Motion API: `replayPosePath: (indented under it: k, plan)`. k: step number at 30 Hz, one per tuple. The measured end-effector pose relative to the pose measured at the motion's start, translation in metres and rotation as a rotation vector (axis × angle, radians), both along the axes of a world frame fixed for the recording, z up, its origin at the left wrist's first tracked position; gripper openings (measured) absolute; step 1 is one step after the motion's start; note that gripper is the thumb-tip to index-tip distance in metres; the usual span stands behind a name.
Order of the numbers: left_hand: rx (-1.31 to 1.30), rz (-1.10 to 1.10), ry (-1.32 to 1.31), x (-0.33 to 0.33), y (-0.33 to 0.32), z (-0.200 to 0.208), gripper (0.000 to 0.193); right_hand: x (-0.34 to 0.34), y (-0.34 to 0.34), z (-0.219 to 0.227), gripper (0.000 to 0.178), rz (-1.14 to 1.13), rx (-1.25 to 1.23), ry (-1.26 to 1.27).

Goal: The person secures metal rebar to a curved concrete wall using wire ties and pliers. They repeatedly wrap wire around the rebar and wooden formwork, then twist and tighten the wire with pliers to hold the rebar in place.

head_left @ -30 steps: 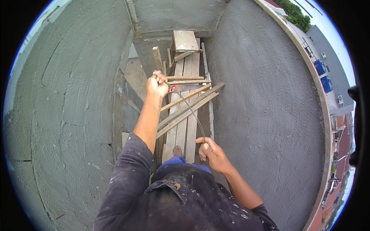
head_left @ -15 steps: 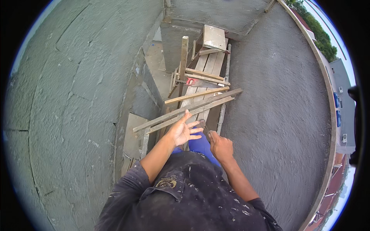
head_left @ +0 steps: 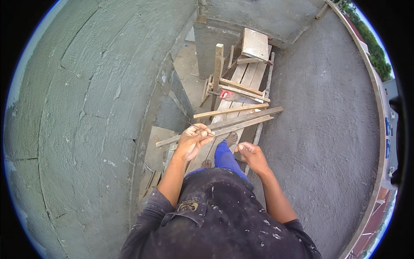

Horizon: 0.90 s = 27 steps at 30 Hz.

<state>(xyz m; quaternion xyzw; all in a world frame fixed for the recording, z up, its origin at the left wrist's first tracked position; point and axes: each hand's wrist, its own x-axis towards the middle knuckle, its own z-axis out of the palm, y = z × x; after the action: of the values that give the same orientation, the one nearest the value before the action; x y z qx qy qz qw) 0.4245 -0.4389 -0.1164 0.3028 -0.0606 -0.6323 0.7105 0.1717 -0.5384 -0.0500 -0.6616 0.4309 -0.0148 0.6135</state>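
Note:
My left hand (head_left: pixel 190 144) is raised in front of my body, its fingers closed on thin dark wire (head_left: pixel 211 135). Short ends of it stick out on both sides of the fingers. To the right, my right hand (head_left: pixel 253 158) is held at a similar height with thumb and forefinger pinched together. A thin strand seems to run from that pinch toward the left hand, though it is faint. Both hands are above the wooden planks, with my feet and blue trousers (head_left: pixel 225 156) below.
Loose timber strips (head_left: pixel 233 111) lie across the plank walkway (head_left: pixel 241 77). A handsaw with a red handle (head_left: pixel 225 94) rests among them. Farther off stands a wooden stool-like box (head_left: pixel 255 44). Rough grey walls rise at left (head_left: pixel 86 129) and right (head_left: pixel 319 129); a pole (head_left: pixel 269 75) runs along the planks.
My left hand has gone from spread fingers to closed around the wire. The right hand has moved slightly right, still pinching. The view has shifted, so the planks appear farther right.

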Motion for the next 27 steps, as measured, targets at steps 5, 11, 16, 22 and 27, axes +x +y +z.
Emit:
replayPosePath:
  k: [5, 11, 16, 22, 27]
  plan:
    - [0.223, -0.06, -0.331, 0.051, -0.019, 0.017, 0.018, 0.007, -0.02, 0.024, 0.035, 0.33, 0.357, 0.072]
    - [-0.025, 0.098, -0.257, 0.09, -0.008, 0.026, 0.021, -0.021, -0.044, 0.03, 0.037, -0.037, 0.563, -0.189]
    - [0.141, 0.122, -0.35, 0.128, 0.008, 0.028, 0.02, -0.038, -0.022, 0.039, 0.037, 0.496, 0.786, -0.206]
    - [0.05, 0.145, -0.538, 0.13, 0.016, 0.019, 0.018, -0.027, -0.012, 0.06, 0.039, 0.201, 0.378, 0.233]
    - [0.116, 0.254, -0.307, 0.134, 0.026, 0.023, 0.019, -0.057, -0.02, 0.065, 0.038, 0.18, 0.625, -0.368]
